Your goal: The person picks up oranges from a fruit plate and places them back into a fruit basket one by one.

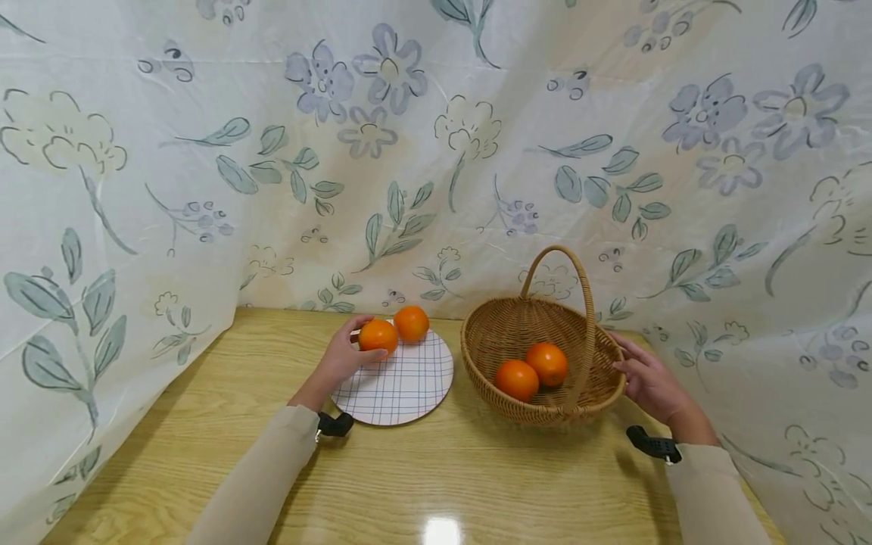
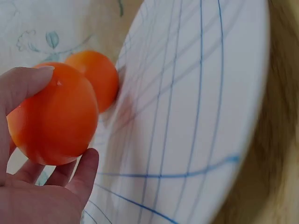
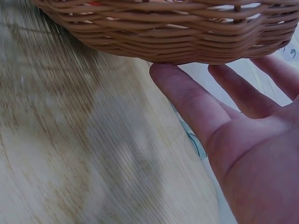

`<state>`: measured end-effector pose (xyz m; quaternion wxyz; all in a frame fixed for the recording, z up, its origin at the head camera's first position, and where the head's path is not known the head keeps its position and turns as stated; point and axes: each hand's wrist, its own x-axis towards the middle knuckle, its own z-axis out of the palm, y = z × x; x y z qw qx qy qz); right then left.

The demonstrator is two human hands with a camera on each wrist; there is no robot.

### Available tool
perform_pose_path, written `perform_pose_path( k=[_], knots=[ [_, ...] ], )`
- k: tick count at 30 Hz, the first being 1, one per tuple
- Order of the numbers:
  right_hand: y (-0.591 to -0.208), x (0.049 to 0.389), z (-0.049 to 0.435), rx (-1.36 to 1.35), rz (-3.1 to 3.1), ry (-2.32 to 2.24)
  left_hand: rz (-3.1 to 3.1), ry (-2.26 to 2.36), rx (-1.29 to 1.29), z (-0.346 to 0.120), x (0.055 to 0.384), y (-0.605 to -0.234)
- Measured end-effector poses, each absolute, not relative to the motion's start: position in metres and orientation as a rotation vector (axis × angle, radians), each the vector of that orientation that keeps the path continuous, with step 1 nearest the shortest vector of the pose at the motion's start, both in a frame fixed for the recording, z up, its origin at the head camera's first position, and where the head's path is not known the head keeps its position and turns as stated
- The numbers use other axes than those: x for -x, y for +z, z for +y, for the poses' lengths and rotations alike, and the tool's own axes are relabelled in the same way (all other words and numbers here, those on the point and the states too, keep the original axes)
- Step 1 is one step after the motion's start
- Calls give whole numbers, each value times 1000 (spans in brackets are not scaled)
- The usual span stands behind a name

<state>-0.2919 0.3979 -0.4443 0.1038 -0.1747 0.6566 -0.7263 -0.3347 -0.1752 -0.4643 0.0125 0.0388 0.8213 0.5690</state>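
Observation:
My left hand (image 1: 346, 356) grips an orange (image 1: 378, 338) over the left part of a round white plate (image 1: 409, 386) with a blue grid. In the left wrist view the thumb lies on top of this orange (image 2: 53, 114), with fingers beneath it. Just behind it, a second orange (image 1: 412, 324) sits at the plate's far edge. Two more oranges, a front one (image 1: 516, 380) and a back one (image 1: 547, 363), lie inside a wicker basket (image 1: 490, 333). My right hand (image 1: 652, 381) touches the basket's right side with extended fingers; the right wrist view shows the fingertips against the weave (image 3: 187, 42).
The basket's tall arched handle (image 1: 584, 303) rises above its rim. Both stand on a wooden table (image 1: 422, 477). A flowered cloth (image 1: 436, 151) hangs behind the table and along both sides.

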Motion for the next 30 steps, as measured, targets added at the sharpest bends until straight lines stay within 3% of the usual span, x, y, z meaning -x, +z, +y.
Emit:
perform_pose_path(
  k=[30],
  knots=[
    [-442, 291, 396, 497, 1922, -2146, 2439, 1819, -391, -142, 310, -423]
  ],
)
